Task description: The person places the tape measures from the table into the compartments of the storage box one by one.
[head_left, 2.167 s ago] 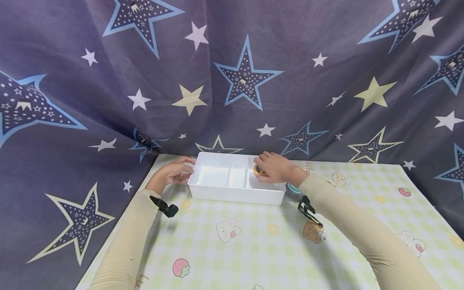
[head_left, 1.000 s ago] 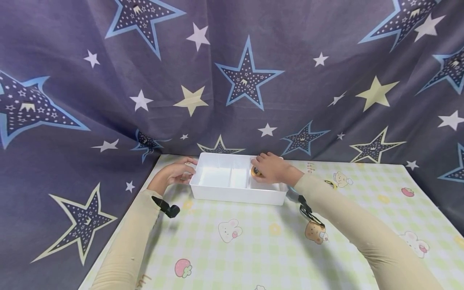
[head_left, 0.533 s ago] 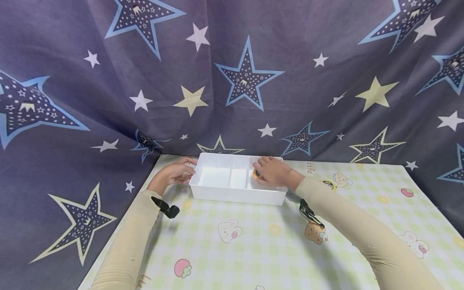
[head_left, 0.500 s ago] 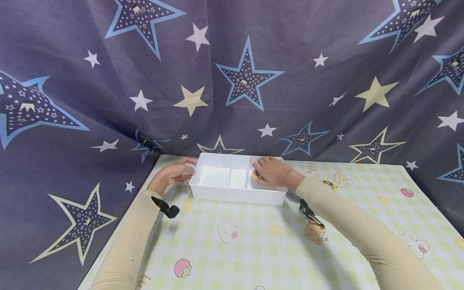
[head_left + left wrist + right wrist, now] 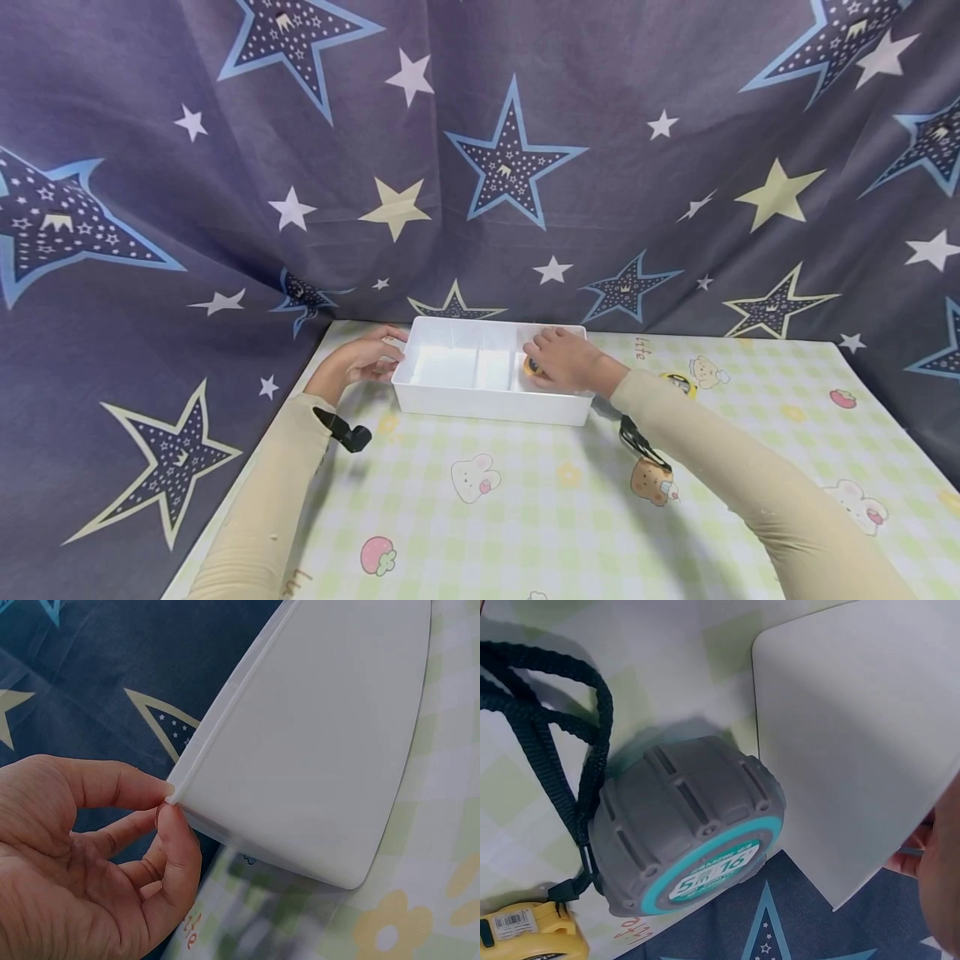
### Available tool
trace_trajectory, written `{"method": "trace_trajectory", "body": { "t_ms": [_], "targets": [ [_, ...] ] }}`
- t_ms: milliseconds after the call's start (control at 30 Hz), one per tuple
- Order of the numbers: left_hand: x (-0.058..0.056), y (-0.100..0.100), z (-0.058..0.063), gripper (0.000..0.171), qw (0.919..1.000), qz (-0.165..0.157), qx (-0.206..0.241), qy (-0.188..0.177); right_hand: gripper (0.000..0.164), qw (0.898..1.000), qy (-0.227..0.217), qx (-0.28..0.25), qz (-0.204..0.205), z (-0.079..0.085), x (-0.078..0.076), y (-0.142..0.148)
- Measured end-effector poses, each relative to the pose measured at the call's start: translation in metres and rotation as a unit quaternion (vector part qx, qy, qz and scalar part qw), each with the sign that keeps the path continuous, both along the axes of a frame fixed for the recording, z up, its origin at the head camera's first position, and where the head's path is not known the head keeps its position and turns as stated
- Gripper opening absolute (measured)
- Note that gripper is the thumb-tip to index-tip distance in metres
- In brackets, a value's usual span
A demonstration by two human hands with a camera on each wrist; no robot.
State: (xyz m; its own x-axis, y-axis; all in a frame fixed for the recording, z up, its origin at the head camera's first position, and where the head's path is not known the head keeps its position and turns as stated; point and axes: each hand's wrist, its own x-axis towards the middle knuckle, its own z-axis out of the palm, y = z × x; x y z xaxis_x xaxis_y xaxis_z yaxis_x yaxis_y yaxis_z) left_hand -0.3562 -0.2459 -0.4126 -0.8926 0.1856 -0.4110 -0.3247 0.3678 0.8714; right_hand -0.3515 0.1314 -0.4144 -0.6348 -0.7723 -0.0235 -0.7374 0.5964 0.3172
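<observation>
A white divided box (image 5: 491,406) stands at the back of the table. My left hand (image 5: 366,358) is at its left end; in the left wrist view, thumb and finger pinch the corner of the box's rim (image 5: 196,769). Inside the right-hand compartment, my right hand (image 5: 566,358) holds a yellow-and-black tape measure (image 5: 532,365), mostly hidden under the fingers. The right wrist view shows only part of that hand, beyond the box's end wall (image 5: 855,742). Beside that wall sits a grey-and-teal tape measure (image 5: 694,825) with a dark cord strap (image 5: 592,735).
Another yellow tape measure (image 5: 678,384) lies farther right, behind my right forearm. The table has a green-and-white checked cloth (image 5: 525,517) with cartoon prints. A dark star-patterned curtain (image 5: 480,250) hangs right behind the box.
My right hand has shifted slightly within the right compartment with its tape measure, and sits a bit lower. The farther yellow tape measure has come out from behind the forearm. My left hand stays at the rim.
</observation>
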Motion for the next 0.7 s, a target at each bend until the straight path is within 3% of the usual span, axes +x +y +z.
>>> {"method": "trace_trajectory", "body": {
  "t_ms": [700],
  "targets": [
    [-0.0039,-0.0012,-0.0029,0.058,1.0,-0.003,0.007,-0.002,0.047,1.0,-0.002,0.018,-0.009,-0.0019,0.0014,-0.0039]
  ]
}}
